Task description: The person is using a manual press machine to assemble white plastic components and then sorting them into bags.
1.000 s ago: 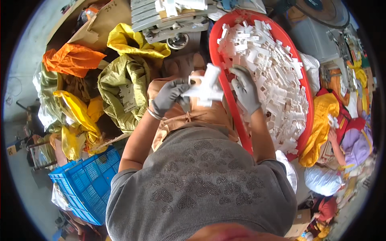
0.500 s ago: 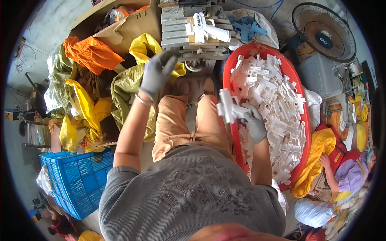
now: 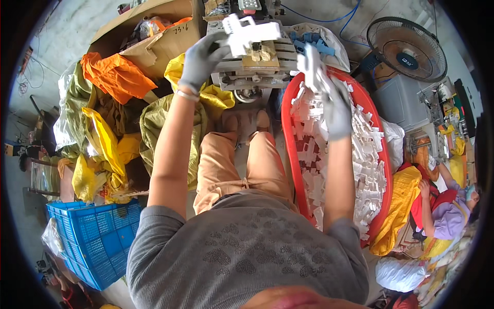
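Observation:
My left hand (image 3: pixel 203 57), in a grey glove, grips a white plastic toy gun (image 3: pixel 250 35) by its left end. That gun is lifted just above a yellowish block fixture (image 3: pixel 261 55) on the metal machine bed (image 3: pixel 231 67). My right hand (image 3: pixel 337 110), gloved too and a little blurred, holds another white toy gun (image 3: pixel 313 71) upright over the far part of a red oval tub (image 3: pixel 379 226). Inside the tub lies a heap of white toy gun parts (image 3: pixel 368 170).
Blue toy pieces lie in a white sack (image 3: pixel 337 46) right of the machine. A standing fan (image 3: pixel 406 49) is at far right. On the left are a cardboard box (image 3: pixel 164 44), coloured sacks (image 3: pixel 164 123) and a blue crate (image 3: pixel 92 242). Another person (image 3: pixel 447 216) sits at right.
My left hand has moved forward and taken hold of the toy gun from the fixture. My right hand has carried its toy gun forward and slightly right, toward the machine.

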Motion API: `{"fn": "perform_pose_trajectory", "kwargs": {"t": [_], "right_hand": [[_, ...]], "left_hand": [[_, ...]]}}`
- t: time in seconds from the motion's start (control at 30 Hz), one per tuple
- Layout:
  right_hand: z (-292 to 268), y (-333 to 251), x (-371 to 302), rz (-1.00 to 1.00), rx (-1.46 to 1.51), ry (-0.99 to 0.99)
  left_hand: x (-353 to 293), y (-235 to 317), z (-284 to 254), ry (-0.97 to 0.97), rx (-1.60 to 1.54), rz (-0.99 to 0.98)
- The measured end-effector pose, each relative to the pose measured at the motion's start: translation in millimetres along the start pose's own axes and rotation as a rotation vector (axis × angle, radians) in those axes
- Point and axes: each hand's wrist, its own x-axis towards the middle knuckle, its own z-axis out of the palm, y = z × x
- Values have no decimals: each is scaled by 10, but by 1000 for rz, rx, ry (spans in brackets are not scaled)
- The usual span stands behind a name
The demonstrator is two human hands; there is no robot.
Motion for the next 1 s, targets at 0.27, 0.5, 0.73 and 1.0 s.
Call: {"fn": "perform_pose_trajectory", "kwargs": {"t": [0.27, 0.5, 0.73, 1.0], "right_hand": [[776, 108, 952, 381, -156, -198], [786, 79, 1090, 208, -338, -445], [596, 210, 961, -367, -526, -548], [-1186, 780, -599, 445, -671, -150]], "left_hand": [[-1357, -871, -733, 185, -1, -456], [-2212, -1031, -856, 293, -308, -702], [-2152, -1007, -521, 295, -476, -711], [-2743, -1607, -986, 217, 267, -784]]}}
